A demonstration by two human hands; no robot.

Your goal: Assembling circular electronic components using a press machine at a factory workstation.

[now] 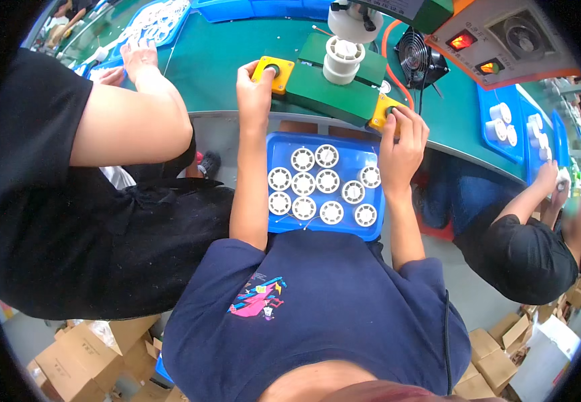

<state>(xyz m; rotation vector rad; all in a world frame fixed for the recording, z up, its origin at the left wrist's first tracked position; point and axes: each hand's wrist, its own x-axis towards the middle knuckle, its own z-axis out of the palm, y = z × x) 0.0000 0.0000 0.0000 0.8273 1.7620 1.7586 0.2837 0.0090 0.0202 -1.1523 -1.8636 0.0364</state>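
My left hand (254,94) grips the left yellow button box (282,79), its thumb on the black button. Over the right yellow button box (379,119) my right hand (403,147) curls its fingers, the fingertips at its dark button. Between the two boxes, a green machine base (324,94) carries a round white plastic part (341,65). Right above that part is the white cylindrical head (353,25) of the machine; whether they touch I cannot tell. Below my hands, a blue tray (324,141) holds several round white slotted plastic parts (303,183) lying face up.
A black fan (419,57) and an orange hose (385,41) are right of the machine, below a control box (505,40) with lit switches. A co-worker's arm (136,124) reaches to a blue tray (178,32) at left. Another person (538,248) works at right beside trays.
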